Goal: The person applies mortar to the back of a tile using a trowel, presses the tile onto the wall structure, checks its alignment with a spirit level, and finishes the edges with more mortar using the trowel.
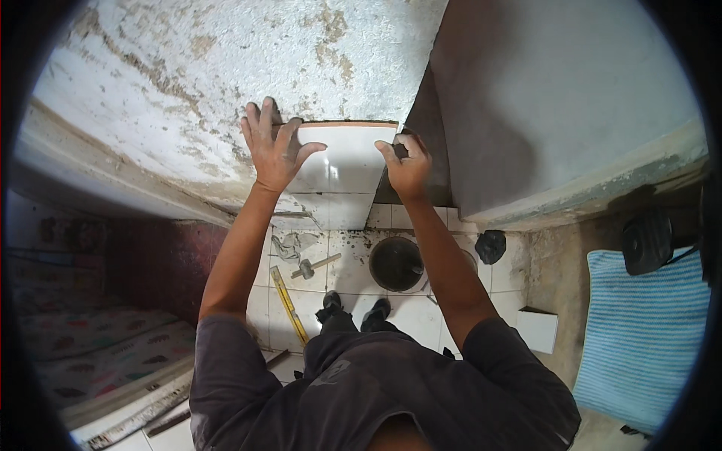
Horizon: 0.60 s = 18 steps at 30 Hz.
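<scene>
A white wall tile [350,143] with a reddish-brown top edge stands against the rough wall, above a lower row of white tiles [338,210]. My left hand [274,154] is at its left end with fingers spread. The thumb of that hand lies over the tile's face, the index finger reaches its top corner, and the other fingers rest against the wall. On the right side, my right hand [410,164] grips the tile's edge by the wall corner. Its thumb presses the face while the curled fingers are partly hidden.
On the tiled floor lie a mallet [306,267], a yellow spirit level [289,304] and a crumpled cloth [292,245]. A dark bucket [395,264] stands between my arms. Farther right are a black bag [490,246], a white box [537,331] and a blue striped cloth [639,331].
</scene>
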{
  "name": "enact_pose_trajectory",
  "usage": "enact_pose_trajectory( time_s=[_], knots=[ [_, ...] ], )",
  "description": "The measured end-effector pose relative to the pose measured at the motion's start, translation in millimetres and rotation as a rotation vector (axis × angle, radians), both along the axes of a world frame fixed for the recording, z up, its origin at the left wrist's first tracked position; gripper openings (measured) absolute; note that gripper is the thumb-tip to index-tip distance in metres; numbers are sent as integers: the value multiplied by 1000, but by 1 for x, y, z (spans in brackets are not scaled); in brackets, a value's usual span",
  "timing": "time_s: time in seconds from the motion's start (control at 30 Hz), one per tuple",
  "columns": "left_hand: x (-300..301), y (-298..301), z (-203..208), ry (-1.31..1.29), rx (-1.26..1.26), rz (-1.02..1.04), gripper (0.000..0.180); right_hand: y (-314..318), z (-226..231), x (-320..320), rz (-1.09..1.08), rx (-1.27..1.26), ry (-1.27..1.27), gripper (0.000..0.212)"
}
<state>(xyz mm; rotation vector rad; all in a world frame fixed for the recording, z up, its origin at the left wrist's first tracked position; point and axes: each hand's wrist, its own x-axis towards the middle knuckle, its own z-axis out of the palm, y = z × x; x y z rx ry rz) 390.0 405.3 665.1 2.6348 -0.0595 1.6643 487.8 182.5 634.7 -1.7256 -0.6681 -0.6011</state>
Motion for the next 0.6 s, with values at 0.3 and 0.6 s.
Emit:
enact_pose_trajectory(
  time_s=[0.3, 0.6],
  knots=[
    [-23, 32, -50, -158, -302, -143, 85, 3, -33, 8, -143, 21, 35, 34],
    [19, 79, -111, -335, -125, -221, 107, 16, -49, 15, 90, 203, 27, 40]
  ],
)
